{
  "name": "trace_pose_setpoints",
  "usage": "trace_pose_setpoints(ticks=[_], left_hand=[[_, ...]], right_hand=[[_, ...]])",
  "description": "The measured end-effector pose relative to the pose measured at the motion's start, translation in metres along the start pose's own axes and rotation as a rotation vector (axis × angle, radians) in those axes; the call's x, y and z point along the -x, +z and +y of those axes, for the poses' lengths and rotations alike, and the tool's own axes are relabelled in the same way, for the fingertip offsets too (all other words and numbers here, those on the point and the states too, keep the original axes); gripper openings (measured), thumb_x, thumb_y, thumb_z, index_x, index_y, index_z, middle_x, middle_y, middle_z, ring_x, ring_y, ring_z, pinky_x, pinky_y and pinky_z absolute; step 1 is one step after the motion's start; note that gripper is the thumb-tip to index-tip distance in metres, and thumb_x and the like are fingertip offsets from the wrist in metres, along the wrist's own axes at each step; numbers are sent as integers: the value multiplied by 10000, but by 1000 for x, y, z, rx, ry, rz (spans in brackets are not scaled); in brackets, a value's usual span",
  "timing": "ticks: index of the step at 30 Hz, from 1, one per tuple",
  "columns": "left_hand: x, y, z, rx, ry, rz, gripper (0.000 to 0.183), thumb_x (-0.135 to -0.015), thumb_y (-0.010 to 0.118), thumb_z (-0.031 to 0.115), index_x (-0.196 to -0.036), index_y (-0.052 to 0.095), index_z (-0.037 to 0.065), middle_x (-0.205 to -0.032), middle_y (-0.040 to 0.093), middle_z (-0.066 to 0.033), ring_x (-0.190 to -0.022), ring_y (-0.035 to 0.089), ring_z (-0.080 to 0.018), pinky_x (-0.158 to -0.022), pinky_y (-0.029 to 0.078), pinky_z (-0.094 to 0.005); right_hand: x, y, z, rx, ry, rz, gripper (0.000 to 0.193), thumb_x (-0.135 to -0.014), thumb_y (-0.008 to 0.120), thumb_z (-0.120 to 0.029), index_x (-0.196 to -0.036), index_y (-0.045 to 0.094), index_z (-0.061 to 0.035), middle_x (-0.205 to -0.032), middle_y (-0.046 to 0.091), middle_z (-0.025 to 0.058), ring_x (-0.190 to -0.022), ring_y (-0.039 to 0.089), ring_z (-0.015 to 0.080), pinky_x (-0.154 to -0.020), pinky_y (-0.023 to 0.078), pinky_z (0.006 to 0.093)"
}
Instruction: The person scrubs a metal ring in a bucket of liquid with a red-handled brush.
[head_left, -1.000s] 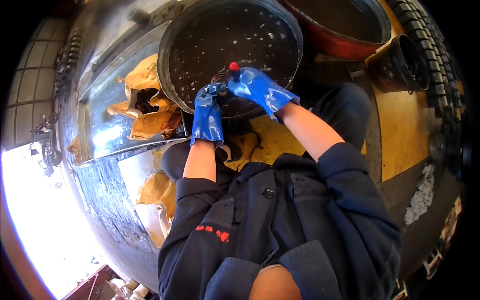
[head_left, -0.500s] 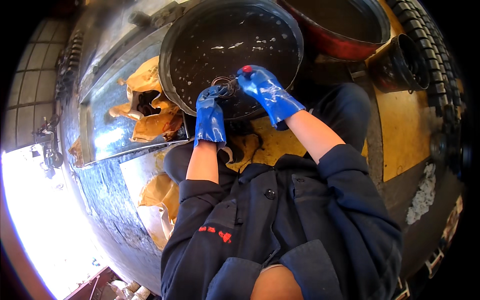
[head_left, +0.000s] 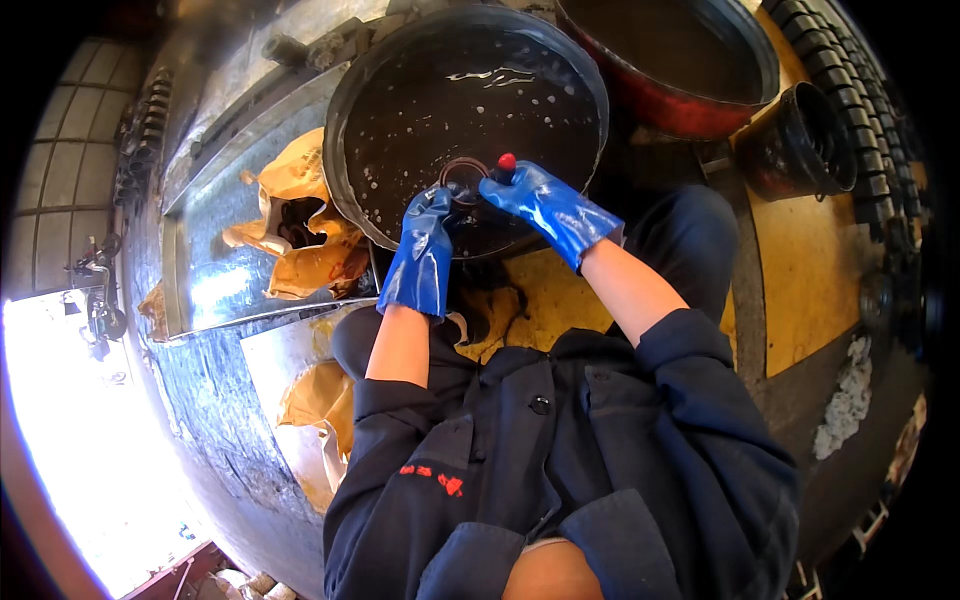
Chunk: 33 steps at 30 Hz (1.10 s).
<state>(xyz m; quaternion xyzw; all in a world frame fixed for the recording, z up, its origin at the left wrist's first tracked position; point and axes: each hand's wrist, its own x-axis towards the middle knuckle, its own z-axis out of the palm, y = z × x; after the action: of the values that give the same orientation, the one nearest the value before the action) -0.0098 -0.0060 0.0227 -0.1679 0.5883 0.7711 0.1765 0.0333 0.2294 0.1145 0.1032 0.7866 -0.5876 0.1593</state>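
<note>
Both my hands wear blue rubber gloves and are close together over the near part of a round dark tub (head_left: 338, 150) of murky liquid. My left hand (head_left: 424, 235) is closed on the left edge of a thin reddish-brown ring (head_left: 463, 161). My right hand (head_left: 550, 208) is wrapped round a tool with a red-ended handle (head_left: 507, 162), its fingers at the ring's right side. The tool's working end is hidden by the glove and the ring. Bubbles and pale specks float on the liquid.
At the left, a torn orange-brown bag (head_left: 300, 262) with dark rings inside lies on a metal tray (head_left: 225, 285). A red tub (head_left: 690, 112) of liquid stands at the far right, with a black bucket (head_left: 790, 150) beside it. Another bag (head_left: 318, 400) lies near my left arm.
Both hands have come slightly nearer to me. The ring now shows more face-on, and the red handle end has turned more upright and shifted right. The view has tipped a little.
</note>
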Motion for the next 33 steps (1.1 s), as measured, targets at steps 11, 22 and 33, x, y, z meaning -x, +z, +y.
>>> trace_pose_setpoints(ticks=[11,22,33], left_hand=[[35,29,79,-34,-254,-59,341,-1050,609,238,-1287,663,-1,-1117,763,-181,-961,753,-294,-812,639,-406],[-9,18,81,-130,16,-56,226,-1035,696,195,-1223,722,74,-1103,786,-43,-988,751,-177,-741,610,-328],[-21,32,63,-1365,713,23,237,-953,695,196,-1169,761,123,-1085,777,-138,-1011,747,-318,-899,590,-407]], right_hand=[[-20,50,-2,1028,-542,183,239,-896,698,-266,-1072,686,-105,-928,732,105,-899,763,274,-733,595,461],[-44,-58,-46,261,-25,94,214,-962,675,-274,-996,772,-87,-863,739,45,-806,682,167,-805,548,319],[-75,-42,-68,-208,9,79,340,-971,745,-293,-1162,771,-13,-961,786,112,-867,739,162,-791,586,278]])
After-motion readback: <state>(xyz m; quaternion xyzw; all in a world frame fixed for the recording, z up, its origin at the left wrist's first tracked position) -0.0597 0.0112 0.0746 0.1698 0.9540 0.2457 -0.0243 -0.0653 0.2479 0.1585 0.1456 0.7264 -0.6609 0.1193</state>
